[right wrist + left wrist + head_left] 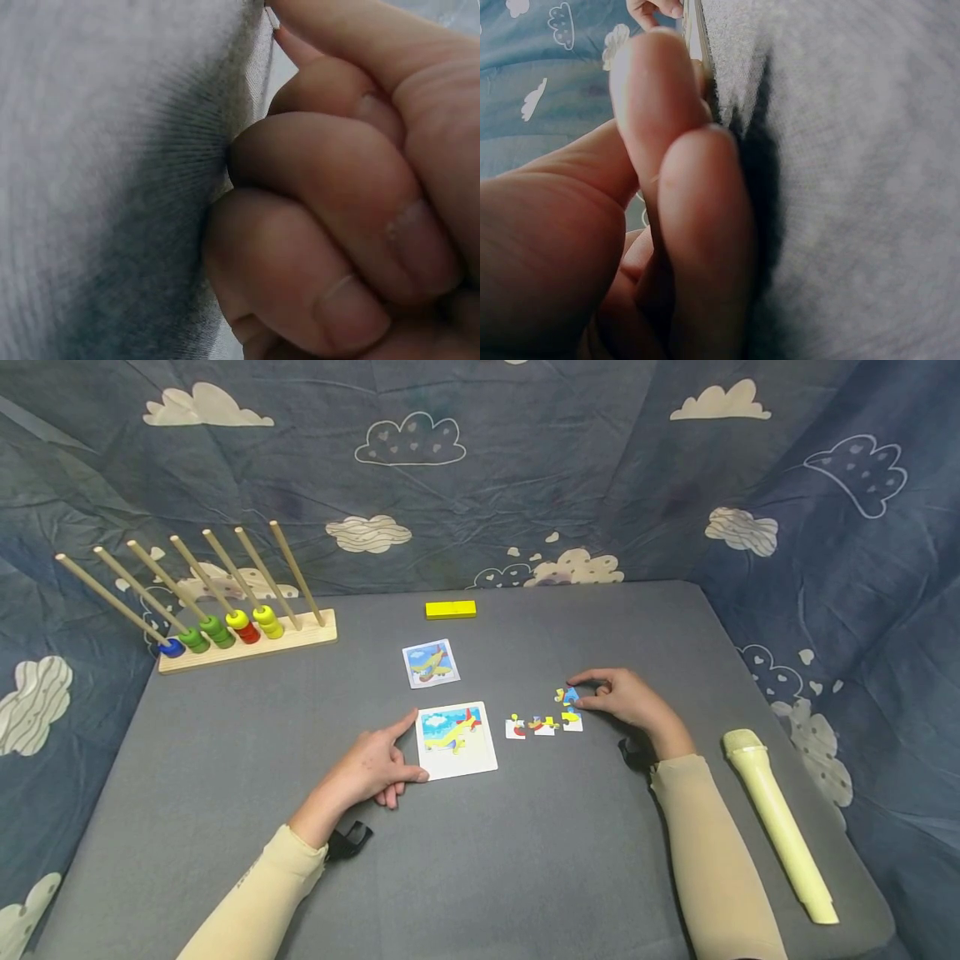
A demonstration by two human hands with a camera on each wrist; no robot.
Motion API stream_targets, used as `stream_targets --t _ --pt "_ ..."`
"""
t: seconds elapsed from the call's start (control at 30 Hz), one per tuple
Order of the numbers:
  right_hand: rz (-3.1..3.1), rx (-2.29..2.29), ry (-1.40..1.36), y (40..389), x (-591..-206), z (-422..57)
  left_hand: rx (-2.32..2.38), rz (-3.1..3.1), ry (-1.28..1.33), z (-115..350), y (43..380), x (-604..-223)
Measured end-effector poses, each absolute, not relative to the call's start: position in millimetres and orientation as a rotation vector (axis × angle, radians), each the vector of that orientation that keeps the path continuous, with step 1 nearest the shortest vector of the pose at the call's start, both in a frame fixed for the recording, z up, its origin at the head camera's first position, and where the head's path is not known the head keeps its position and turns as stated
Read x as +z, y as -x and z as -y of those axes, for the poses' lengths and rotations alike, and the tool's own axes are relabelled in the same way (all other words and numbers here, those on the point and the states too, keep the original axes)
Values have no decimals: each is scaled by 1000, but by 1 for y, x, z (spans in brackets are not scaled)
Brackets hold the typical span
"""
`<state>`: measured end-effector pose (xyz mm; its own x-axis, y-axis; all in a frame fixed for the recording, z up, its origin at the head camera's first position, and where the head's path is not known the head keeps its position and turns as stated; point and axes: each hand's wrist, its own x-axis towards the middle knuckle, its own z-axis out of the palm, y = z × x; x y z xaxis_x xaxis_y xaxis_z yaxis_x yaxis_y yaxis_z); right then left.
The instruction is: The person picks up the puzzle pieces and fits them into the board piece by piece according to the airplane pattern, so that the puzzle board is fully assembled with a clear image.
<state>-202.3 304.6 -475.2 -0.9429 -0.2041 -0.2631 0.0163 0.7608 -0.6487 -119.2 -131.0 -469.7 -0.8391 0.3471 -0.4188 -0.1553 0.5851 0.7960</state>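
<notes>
A square white-bordered puzzle board [457, 762] with a yellow airplane picture lies in the middle of the table. My left hand [375, 766] holds its left side, index fingertip at the far corner and thumb on the near one, the other fingers curled under. Right of the board are several loose jigsaw pieces [515, 728], white with red and yellow. At the far right of these, my right hand [626, 697] pinches a blue puzzle piece [572, 696] between thumb and index finger. In the right wrist view the curled fingers [322, 165] rest close to the cloth and the piece is hidden.
Behind the board lies a small airplane picture card [431, 664], with a yellow block [451, 610] farther back. A wooden peg stand [300, 642] with coloured beads occupies the back left. Beside my right forearm lies a pale yellow microphone-shaped stick [780, 827].
</notes>
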Motion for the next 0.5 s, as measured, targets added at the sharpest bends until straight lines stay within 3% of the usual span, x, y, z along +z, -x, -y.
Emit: stream_targets --t 0.5 --pt "-2747 -882 195 201 -478 -300 1201 -2277 -142 130 119 -470"
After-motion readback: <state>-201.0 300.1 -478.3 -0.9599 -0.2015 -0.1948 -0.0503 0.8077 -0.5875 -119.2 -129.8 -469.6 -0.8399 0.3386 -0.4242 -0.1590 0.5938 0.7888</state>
